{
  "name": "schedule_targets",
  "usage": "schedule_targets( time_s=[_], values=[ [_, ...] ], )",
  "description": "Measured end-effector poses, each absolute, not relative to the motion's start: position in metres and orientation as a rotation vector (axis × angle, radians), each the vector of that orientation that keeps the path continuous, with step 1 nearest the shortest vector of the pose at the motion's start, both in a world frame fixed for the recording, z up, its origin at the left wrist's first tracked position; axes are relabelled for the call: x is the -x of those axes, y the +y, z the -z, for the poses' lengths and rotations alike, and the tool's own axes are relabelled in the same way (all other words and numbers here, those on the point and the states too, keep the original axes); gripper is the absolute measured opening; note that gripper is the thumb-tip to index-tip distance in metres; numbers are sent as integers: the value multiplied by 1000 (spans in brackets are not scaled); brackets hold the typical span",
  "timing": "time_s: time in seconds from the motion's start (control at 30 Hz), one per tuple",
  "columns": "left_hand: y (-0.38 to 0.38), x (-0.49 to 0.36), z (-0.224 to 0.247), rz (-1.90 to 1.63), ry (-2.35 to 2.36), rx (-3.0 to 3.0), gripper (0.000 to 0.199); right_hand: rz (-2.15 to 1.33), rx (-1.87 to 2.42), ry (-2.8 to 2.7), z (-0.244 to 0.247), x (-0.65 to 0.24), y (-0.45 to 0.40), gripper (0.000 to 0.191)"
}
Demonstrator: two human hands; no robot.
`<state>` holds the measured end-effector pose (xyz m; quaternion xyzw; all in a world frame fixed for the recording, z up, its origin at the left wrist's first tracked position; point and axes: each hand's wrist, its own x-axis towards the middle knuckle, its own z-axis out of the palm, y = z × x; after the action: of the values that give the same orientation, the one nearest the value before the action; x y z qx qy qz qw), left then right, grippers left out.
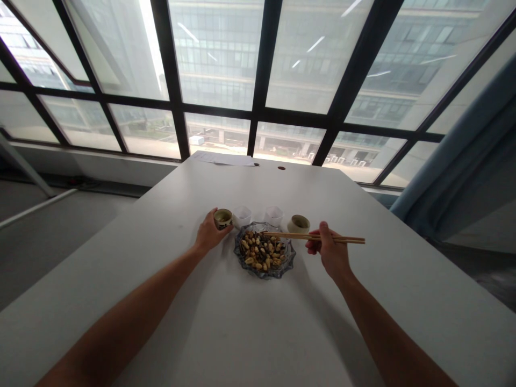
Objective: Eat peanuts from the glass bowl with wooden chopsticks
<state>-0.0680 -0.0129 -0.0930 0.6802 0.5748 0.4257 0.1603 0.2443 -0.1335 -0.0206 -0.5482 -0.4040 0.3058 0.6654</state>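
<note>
My left hand [210, 232] is closed around a small greenish ceramic cup [223, 220] with dark markings, just left of the glass plate. In my right hand [328, 246] is a pair of wooden chopsticks [298, 236], pointing left. Their tips reach over a scalloped clear glass plate [288, 262] heaped with peanuts in the shell and dark seeds [262, 251]. Whether the tips pinch anything is too small to tell. A second ceramic cup [299, 224] stands right of the plate, close to my right fingers.
Two clear plastic cups [242, 215] stand behind the plate, between the ceramic ones. Sheets of paper [226, 159] lie at the white table's [242, 333] far edge, near two round brown spots. Large framed windows rise beyond, and a blue curtain [459, 140] hangs at right.
</note>
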Motion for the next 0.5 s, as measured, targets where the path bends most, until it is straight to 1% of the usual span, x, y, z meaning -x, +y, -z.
schedule_targets(
  time_s=[0.17,0.3,0.5],
  values=[
    [-16,68,89,-1190,1640,-1959,78,-633,1269,-1070,16,-236,-140,62],
    [-19,68,86,-1129,1675,-1948,78,-660,1267,-1234,22,-223,-142,60],
    [-18,68,87,-1132,1682,-1947,77,-650,1272,-1279,31,-214,-144,56]
  ],
)
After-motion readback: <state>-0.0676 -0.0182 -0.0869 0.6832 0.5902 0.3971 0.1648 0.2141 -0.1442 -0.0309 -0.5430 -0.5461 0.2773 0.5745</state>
